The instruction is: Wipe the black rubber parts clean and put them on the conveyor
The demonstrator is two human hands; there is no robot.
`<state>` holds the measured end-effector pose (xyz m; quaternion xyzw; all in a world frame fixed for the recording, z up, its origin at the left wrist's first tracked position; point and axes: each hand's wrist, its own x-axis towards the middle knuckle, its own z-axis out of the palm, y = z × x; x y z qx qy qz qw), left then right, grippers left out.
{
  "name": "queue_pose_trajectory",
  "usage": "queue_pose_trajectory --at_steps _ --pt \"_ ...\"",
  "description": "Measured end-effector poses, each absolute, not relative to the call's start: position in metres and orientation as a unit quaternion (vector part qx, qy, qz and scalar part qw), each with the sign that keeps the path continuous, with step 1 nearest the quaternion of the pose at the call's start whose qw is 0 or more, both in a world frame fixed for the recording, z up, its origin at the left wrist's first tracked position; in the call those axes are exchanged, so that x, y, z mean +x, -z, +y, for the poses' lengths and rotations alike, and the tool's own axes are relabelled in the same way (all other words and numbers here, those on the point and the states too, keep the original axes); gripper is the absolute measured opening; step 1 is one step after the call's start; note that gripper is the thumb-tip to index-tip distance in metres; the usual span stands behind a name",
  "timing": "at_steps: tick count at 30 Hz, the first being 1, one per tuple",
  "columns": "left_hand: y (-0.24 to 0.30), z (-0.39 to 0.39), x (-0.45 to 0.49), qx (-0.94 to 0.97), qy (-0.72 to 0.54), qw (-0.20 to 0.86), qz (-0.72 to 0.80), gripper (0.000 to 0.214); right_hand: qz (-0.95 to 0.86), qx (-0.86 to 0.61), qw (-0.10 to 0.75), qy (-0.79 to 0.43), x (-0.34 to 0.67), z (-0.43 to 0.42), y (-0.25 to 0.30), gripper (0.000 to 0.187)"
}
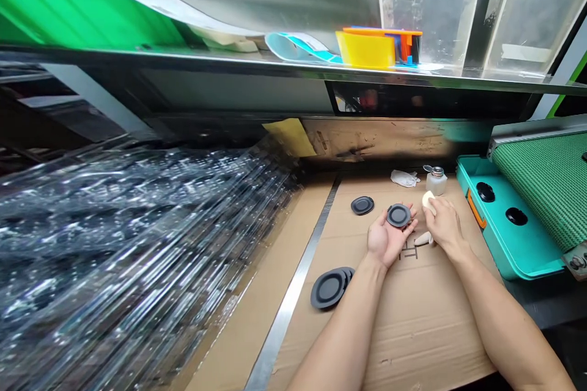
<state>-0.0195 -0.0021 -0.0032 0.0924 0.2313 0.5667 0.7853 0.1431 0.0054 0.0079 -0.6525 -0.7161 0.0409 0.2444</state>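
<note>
Cardboard sheet (426, 342) between clear plastic sheets (114, 244) and a teal machine (504, 226), a disc in hand.
The left hand (387, 241) lies palm up, fingers curled loosely around a dark disc (398, 215) resting on it. The right hand (446, 223) pinches a white pad (428, 200) narrowly between fingers and thumb, just beside the disc. On the cardboard lie a disc stack (329, 288), a single disc (362, 205), a white rag (404, 178) and a pump bottle (436, 182).

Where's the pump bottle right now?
In the head view, the pump dispenser bottle stands on the cardboard, just beyond the right hand, beside a crumpled white cloth.
</note>
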Motion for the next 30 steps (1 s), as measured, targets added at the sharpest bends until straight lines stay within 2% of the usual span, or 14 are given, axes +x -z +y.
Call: queue_pose_trajectory --at_steps 3,6,8,12,14,16,21,25,27,29,30 --pt "0.0 -0.003 -0.022 0.112 -0.567 0.789 0.206 0.042 -0.713 -0.664 0.217 -0.048 0.146 0.007 -0.007 0.027" --pt "0.0 -0.005 -0.017 0.19 -0.582 0.753 0.242 0.038 -0.726 -0.659 0.186 -0.056 0.141 0.007 0.001 0.026" --pt "0.001 -0.008 -0.01 0.291 -0.61 0.673 0.302 0.045 -0.731 -0.658 0.175 -0.055 0.138 0.007 0.006 0.028" --pt "0.001 -0.02 0.001 0.477 -0.643 0.451 0.394 0.083 -0.73 -0.661 0.162 -0.065 0.139 0.007 0.005 0.03" --pt "-0.004 -0.028 0.004 0.498 -0.651 0.407 0.403 0.09 -0.733 -0.657 0.158 -0.074 0.14 0.006 0.002 0.031" --pt "-0.011 -0.034 0.005 0.475 -0.665 0.421 0.395 0.09 -0.738 -0.649 0.163 -0.08 0.141 0.005 -0.001 0.03" --pt "-0.022 -0.039 0.006 0.379 -0.691 0.494 0.368 0.077 -0.746 -0.64 0.165 -0.081 0.143 0.004 -0.003 0.029" --pt "-0.012 -0.033 0.003 0.439 -0.673 0.469 0.368 0.079 -0.754 -0.644 0.112 -0.069 0.153 0.0 -0.015 0.029" --pt "-0.005 -0.028 0.002 0.492 -0.639 0.438 0.397 0.058 -0.738 -0.668 0.076 -0.052 0.159 -0.004 -0.026 0.025" --pt "0.002 -0.024 0.002 0.549 -0.57 0.402 0.462 0.021 -0.707 -0.702 0.079 -0.017 0.163 -0.006 -0.035 0.027" --pt "0.004 -0.023 0.001 0.578 -0.522 0.381 0.498 0.018 -0.692 -0.715 0.094 0.003 0.165 -0.005 -0.037 0.029"
